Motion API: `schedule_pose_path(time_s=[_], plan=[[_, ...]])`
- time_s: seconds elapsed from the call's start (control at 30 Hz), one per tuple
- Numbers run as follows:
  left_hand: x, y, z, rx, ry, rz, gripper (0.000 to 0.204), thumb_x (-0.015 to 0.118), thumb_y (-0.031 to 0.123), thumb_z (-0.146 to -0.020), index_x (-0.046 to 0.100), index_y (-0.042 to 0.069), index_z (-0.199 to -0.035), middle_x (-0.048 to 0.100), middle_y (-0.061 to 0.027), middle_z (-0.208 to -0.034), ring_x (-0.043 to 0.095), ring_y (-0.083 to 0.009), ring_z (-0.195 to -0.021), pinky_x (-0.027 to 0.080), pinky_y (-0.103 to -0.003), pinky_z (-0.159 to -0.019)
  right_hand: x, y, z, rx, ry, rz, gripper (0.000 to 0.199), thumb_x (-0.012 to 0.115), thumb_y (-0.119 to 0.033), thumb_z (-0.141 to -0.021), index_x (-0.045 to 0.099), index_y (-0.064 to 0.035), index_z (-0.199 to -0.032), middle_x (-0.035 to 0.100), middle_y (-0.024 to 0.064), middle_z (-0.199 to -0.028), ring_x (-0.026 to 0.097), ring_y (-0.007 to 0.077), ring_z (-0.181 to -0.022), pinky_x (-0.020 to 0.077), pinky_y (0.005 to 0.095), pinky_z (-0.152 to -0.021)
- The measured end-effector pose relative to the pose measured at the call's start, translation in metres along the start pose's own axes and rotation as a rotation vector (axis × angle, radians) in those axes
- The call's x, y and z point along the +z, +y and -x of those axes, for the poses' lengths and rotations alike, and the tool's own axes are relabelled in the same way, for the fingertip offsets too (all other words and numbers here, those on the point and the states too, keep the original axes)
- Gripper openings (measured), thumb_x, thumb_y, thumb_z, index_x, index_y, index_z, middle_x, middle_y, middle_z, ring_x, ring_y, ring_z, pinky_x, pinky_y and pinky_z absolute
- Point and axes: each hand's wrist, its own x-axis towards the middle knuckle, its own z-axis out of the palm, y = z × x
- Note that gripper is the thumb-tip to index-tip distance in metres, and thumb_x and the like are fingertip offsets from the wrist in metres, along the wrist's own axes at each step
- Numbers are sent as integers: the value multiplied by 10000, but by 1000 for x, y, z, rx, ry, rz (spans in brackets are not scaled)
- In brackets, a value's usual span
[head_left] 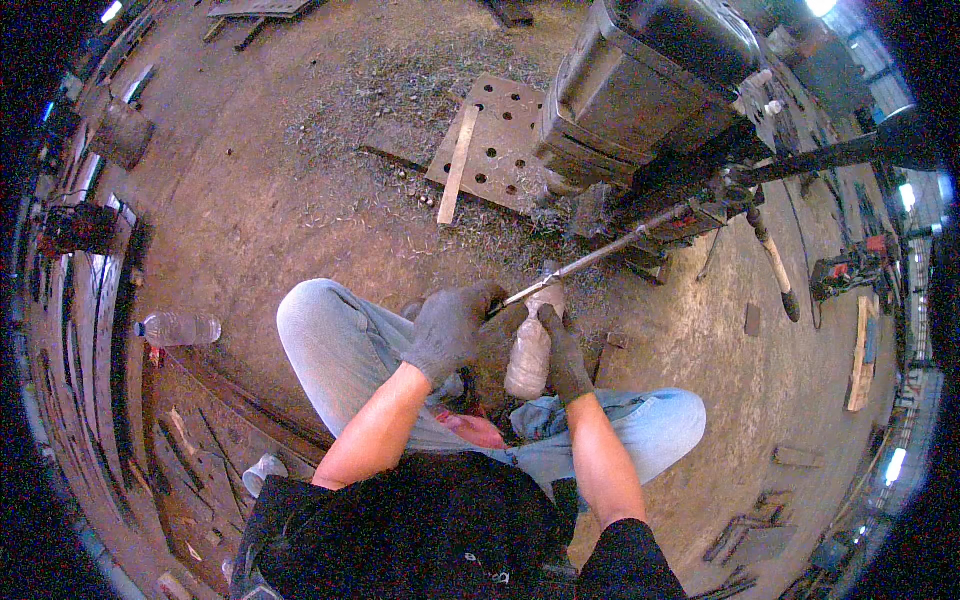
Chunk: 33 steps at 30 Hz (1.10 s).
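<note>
The person is squatting on a dirt floor (300, 200), knees apart, both hands in grey work gloves. The left hand (450, 325) is clenching round the near end of a thin metal rod (600, 255), fingers fully wrapped. The rod is running up and to the right toward the base of a big dark machine (640, 80), its far end reaching in under the machine body. The right hand (562, 355) is gripping a cloudy plastic bottle (530, 345), held upright just below the rod's near end, bottle neck touching or nearly touching the rod (can't tell which from this angle).

To do this bit well, imo: keep the bottle steady and vertical w/ the right hand so nothing tips, and keep the left wrist firm so the rod isn't wandering at the far end. Small moves only, since the rod is long and any wobble at the grip is getting amplified near the machine. Elbows braced on the knees would help.

A perforated steel plate (490, 140) w/ a wooden strip (457, 165) across it is lying beyond the knees, and a clear water bottle (180, 328) is lying well off to the left.
</note>
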Motion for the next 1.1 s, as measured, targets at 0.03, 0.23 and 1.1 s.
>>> schedule_pose_path(time_s=[0.03, 0.23, 1.1], plan=[[-4, -1, 2, -16, 8, -16, 512, 585, 603, -898, 709, 131, -1054, 714, -185, -898, 689, -414, -842, 530, -493, -729, 22, -28, 24, 49, -25, -13, 641, 693, -501, -894, 537, -72, -1344, 654, 115, -1110, 645, 213, -925, 546, 354, -758], [-5, 4, 1, 13, 0, -39, 527, 575, 614, -903, 707, 123, -1044, 711, -191, -892, 685, -422, -841, 528, -495, -731, 16, -45, 28, 140, -16, 191, 782, 652, -621, -873, 559, 24, -1305, 657, 141, -1123, 651, 236, -908, 539, 369, -762], [-2, 1, 0, -6, 14, -61, 273, 648, 354, -900, 709, 117, -1019, 715, -170, -905, 695, -395, -853, 544, -454, -723, 17, -52, 29, 196, -15, 293, 847, 610, -661, -884, 539, 47, -1345, 659, 163, -1163, 653, 258, -974, 540, 375, -818]])
